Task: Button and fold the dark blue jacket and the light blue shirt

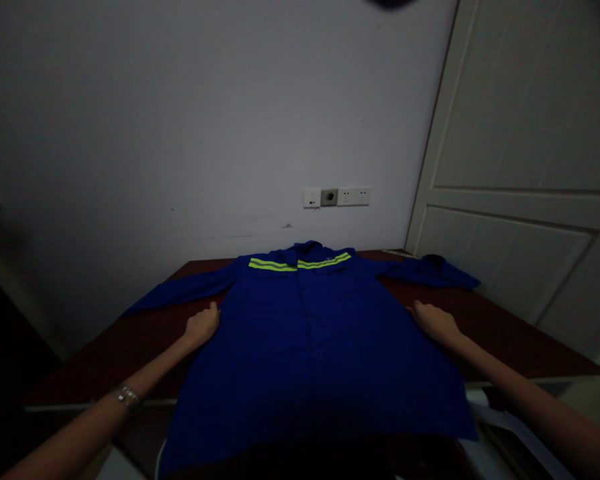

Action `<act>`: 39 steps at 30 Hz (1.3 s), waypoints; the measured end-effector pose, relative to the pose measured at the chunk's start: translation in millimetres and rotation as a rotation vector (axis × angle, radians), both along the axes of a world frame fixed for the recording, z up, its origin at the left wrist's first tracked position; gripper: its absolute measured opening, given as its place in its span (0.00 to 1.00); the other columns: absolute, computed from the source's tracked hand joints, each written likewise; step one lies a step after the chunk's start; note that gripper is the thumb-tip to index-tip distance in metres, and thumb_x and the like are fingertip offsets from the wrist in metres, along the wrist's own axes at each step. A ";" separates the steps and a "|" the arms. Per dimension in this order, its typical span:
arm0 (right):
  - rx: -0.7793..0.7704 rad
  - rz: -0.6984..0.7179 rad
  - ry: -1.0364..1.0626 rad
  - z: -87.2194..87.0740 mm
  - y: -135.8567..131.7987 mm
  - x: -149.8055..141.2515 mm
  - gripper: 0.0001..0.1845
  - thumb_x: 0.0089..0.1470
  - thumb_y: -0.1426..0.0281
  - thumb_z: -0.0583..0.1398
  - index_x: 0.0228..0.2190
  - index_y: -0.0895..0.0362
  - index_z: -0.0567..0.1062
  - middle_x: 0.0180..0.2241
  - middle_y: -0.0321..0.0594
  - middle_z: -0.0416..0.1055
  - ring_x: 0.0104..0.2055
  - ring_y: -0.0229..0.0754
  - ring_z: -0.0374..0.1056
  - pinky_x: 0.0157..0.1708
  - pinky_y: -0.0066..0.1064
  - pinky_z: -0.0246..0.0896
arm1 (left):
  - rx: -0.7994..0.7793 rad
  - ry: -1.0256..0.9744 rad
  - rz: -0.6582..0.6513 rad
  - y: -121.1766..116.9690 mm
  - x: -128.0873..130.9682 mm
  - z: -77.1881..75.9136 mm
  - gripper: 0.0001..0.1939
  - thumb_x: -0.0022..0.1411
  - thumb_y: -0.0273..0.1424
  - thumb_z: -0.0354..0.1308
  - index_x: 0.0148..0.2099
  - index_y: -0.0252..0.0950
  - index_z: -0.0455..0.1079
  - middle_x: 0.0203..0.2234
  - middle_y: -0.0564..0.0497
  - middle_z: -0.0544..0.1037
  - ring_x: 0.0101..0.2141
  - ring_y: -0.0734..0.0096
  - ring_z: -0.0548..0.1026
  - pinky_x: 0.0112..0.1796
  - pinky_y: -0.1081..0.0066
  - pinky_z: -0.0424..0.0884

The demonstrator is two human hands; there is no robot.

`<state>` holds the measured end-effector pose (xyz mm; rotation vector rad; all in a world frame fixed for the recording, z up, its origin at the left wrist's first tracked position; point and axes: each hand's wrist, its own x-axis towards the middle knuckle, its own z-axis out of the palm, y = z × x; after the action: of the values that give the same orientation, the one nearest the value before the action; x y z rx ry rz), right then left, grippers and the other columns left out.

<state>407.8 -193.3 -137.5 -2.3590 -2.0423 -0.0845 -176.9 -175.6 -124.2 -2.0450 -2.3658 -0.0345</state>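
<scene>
A blue work shirt [280,333] with yellow-green reflective stripes across the chest is spread front side up. Its collar points to the wall, and its lower part hangs over the near table edge. Closed on the shirt's left side edge is my left hand [204,325], with a metal watch on that wrist. My right hand [435,321] grips the opposite side edge at about the same height. Both sleeves stretch outward; the right one is bent and bunched near its cuff. The fingertips are partly hidden by the cloth.
The dark red table [505,333] stands against a grey-white wall [220,133] with a row of sockets [353,196]. A white panelled door [525,167] is at the right. Below the table's right front edge lie pale papers or folders [510,427], dimly seen.
</scene>
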 end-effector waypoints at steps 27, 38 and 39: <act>-0.015 0.053 0.100 1.1 82.3 -29.5 0.25 0.60 0.56 0.40 0.42 0.61 0.65 0.42 0.55 0.68 0.43 0.52 0.68 0.37 0.40 0.59 | 0.053 0.042 -0.004 34.4 5.4 -3.1 0.22 0.65 0.37 0.32 0.45 0.31 0.63 0.39 0.36 0.74 0.39 0.55 0.74 0.37 0.60 0.67; 0.062 0.089 0.006 -5.5 83.0 -17.2 0.19 0.61 0.62 0.41 0.41 0.61 0.64 0.38 0.55 0.70 0.40 0.52 0.69 0.33 0.38 0.60 | 0.062 0.076 -0.051 34.0 -5.1 -9.6 0.21 0.66 0.35 0.31 0.46 0.31 0.62 0.36 0.36 0.75 0.37 0.54 0.75 0.35 0.59 0.67; 0.062 0.083 0.011 -5.3 83.5 -16.0 0.19 0.61 0.62 0.41 0.41 0.61 0.64 0.39 0.55 0.70 0.40 0.52 0.69 0.33 0.38 0.60 | 0.059 0.083 -0.055 33.3 -5.3 -9.1 0.21 0.66 0.35 0.31 0.46 0.31 0.62 0.36 0.36 0.75 0.37 0.54 0.75 0.35 0.59 0.67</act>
<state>391.8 -109.8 -142.8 -2.2318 -2.0972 -0.1307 -182.2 -142.4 -133.3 -2.0432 -2.2328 -0.0203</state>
